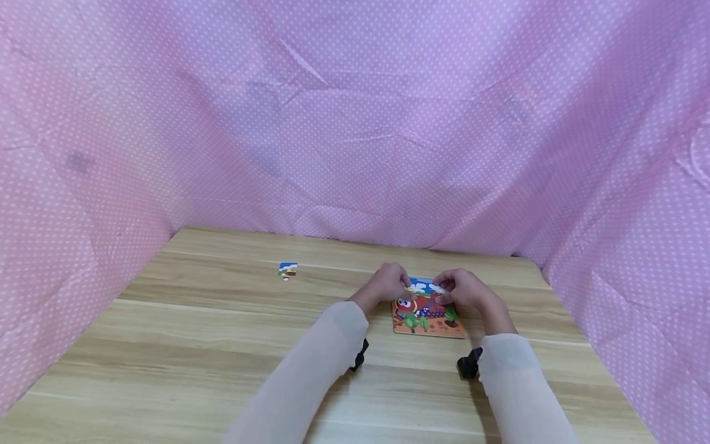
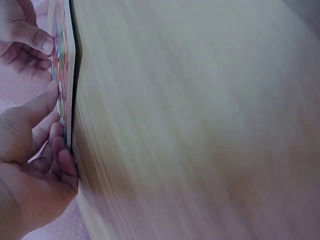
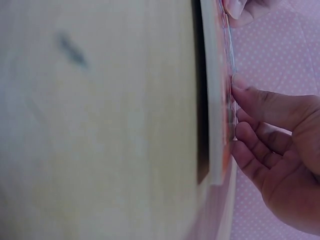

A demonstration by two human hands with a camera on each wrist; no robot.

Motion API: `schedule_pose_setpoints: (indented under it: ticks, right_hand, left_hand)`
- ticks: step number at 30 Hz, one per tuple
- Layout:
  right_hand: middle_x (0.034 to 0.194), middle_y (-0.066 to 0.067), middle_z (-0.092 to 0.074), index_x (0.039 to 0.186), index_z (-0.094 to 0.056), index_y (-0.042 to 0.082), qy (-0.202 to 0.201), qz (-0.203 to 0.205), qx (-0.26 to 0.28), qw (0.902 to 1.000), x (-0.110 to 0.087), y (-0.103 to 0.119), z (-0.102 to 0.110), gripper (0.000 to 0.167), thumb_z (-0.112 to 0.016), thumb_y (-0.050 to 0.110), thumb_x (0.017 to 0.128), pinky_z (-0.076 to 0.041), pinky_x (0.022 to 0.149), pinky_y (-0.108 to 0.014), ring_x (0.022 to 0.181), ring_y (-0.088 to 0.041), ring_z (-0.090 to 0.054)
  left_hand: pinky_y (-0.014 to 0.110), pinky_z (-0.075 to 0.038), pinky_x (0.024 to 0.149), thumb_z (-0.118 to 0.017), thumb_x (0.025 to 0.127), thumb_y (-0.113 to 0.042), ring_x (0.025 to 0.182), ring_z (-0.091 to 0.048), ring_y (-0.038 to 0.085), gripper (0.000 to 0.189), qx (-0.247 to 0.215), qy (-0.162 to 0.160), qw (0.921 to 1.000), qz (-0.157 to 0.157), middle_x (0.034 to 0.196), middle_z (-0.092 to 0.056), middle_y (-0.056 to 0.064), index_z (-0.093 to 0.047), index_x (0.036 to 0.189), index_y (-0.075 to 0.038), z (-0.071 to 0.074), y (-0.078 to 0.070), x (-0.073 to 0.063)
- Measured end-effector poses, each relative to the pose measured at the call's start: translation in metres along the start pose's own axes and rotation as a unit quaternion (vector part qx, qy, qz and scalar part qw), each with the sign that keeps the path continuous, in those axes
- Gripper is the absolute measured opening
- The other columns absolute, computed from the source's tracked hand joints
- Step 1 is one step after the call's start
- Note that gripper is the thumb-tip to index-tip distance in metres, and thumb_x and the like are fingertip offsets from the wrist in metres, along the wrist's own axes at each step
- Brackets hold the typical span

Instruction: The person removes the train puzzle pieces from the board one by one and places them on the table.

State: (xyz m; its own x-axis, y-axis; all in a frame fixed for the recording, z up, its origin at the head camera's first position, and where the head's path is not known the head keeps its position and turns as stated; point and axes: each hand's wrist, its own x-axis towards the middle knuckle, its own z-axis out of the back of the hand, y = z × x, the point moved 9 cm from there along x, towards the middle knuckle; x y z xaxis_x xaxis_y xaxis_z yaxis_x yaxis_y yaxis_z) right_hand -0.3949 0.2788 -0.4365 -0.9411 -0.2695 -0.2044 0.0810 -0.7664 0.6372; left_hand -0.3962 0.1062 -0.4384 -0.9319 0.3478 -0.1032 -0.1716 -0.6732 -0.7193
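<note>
A jigsaw puzzle point(image 1: 427, 324) with a bright cartoon picture, a red big-eyed figure under blue sky and white clouds, lies flat on the wooden table. At its upper left is my left hand point(image 1: 387, 282), thumb on the picture and curled fingers at the board's side edge. My right hand point(image 1: 463, 288) grips at the upper right, thumb and bent fingertips on the picture. From the left wrist the puzzle point(image 2: 62, 65) appears edge-on, both thumbs against its face. The right wrist view also shows the board's pale side point(image 3: 215, 100) beside the right thumb.
Further left on the wooden table point(image 1: 222, 345) lies a small loose puzzle piece point(image 1: 288, 269) in blue, white and brown. Pink dotted cloth point(image 1: 355, 123) hangs around the table's back and sides. Black wrist mounts point(image 1: 469, 364) sit under both sleeves, low over the tabletop.
</note>
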Motion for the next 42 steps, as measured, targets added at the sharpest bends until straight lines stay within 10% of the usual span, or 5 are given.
schedule_pose_setpoints:
  ticks: [13, 29, 42]
  right_hand:
    - [0.104, -0.011, -0.061, 0.115, -0.067, 0.004, -0.006, 0.004, 0.007, 1.0000, 0.0044, 0.0019, -0.0008, 0.027, -0.078, 0.014, 0.092, -0.046, 0.088, -0.040, 0.097, -0.026, -0.054]
    - [0.102, -0.010, -0.057, 0.114, -0.064, 0.004, 0.000, -0.020, 0.017, 0.9997, 0.0048, 0.0004, -0.0022, 0.025, -0.077, 0.009, 0.092, -0.044, 0.087, -0.039, 0.097, -0.027, -0.051]
    - [0.100, -0.010, -0.058, 0.112, -0.064, 0.003, 0.004, -0.014, 0.013, 0.9998, 0.0047, 0.0029, -0.0014, 0.024, -0.077, 0.008, 0.092, -0.044, 0.086, -0.038, 0.095, -0.026, -0.052]
  left_hand:
    - [0.028, -0.046, 0.070, -0.085, 0.086, -0.025, 0.082, -0.056, 0.016, 0.024, 0.008, 0.010, 0.9993, 0.035, 0.088, -0.061, 0.001, -0.067, 0.079, -0.010, -0.0045, -0.0008, 0.0011]
    - [0.032, -0.054, 0.081, -0.079, 0.091, -0.014, 0.092, -0.059, 0.017, 0.013, -0.039, -0.004, 0.9978, 0.054, 0.098, -0.062, 0.000, -0.067, 0.095, -0.011, -0.0078, 0.0037, 0.0044]
    - [0.029, -0.053, 0.076, -0.075, 0.092, -0.007, 0.088, -0.059, 0.016, 0.008, -0.078, -0.015, 0.9964, 0.028, 0.092, -0.063, 0.001, -0.068, 0.094, -0.010, -0.0055, 0.0017, 0.0054]
